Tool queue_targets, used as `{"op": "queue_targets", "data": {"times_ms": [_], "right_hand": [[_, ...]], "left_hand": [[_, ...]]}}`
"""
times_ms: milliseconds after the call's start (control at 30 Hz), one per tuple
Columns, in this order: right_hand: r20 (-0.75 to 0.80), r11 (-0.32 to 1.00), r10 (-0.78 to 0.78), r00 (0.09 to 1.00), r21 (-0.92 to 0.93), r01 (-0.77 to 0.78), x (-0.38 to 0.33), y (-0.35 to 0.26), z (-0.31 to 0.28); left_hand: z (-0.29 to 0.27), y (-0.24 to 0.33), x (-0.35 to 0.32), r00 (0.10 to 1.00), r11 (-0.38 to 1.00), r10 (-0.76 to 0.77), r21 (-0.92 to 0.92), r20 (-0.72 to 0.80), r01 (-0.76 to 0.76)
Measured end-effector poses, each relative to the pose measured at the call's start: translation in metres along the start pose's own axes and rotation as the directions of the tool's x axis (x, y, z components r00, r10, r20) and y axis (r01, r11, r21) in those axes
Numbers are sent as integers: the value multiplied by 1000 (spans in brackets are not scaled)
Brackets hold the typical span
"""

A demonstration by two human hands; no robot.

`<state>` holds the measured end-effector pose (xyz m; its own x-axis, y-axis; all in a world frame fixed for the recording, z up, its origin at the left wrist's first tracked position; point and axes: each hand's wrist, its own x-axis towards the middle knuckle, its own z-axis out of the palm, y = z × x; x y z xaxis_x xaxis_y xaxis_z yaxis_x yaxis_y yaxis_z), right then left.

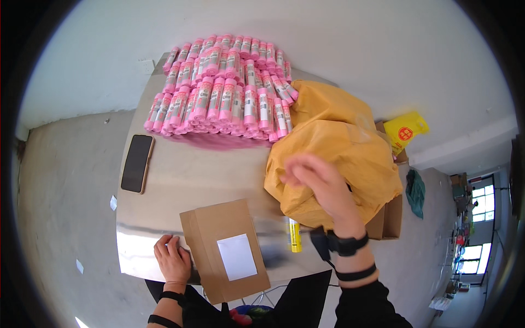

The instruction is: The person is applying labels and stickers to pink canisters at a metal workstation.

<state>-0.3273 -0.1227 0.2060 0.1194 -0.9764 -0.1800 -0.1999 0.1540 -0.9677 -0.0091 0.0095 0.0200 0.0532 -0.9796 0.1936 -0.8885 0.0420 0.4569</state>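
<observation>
A flat piece of brown cardboard [199, 240] lies at the table's near edge, with a blank white paper [237, 257] on it. Just left of it, my left hand [173, 259] rests on the tabletop, fingers a little bent and apart, holding nothing I can see. My right hand [314, 175] is raised in front of a large orange-yellow sack [339, 142]; motion blurs its fingers, so I cannot tell if anything is in them. Below that hand a yellow tube [295, 236] stands or lies to the right of the cardboard.
Many pink rolls [213, 98] with printed wrappers are stacked at the back of the table [180, 169]. A phone [137, 164] lies at the left edge. Right of the sack are a cardboard box [392, 217] and a yellow plastic bag [404, 130]. Paper scraps dot the floor.
</observation>
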Motion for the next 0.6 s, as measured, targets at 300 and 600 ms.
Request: {"op": "queue_targets", "data": {"times_ms": [300, 600], "right_hand": [[-321, 322, -152, 935, -910, -260, -14, 174, -167], [-231, 261, -449, 863, -958, -121, 71, 243, -172]], "left_hand": [[-2, 6, 5, 1000, 1000, 7, -13, 22, -7], [-1, 2, 1, 996, 998, -44, 51, 84, 39]]}}
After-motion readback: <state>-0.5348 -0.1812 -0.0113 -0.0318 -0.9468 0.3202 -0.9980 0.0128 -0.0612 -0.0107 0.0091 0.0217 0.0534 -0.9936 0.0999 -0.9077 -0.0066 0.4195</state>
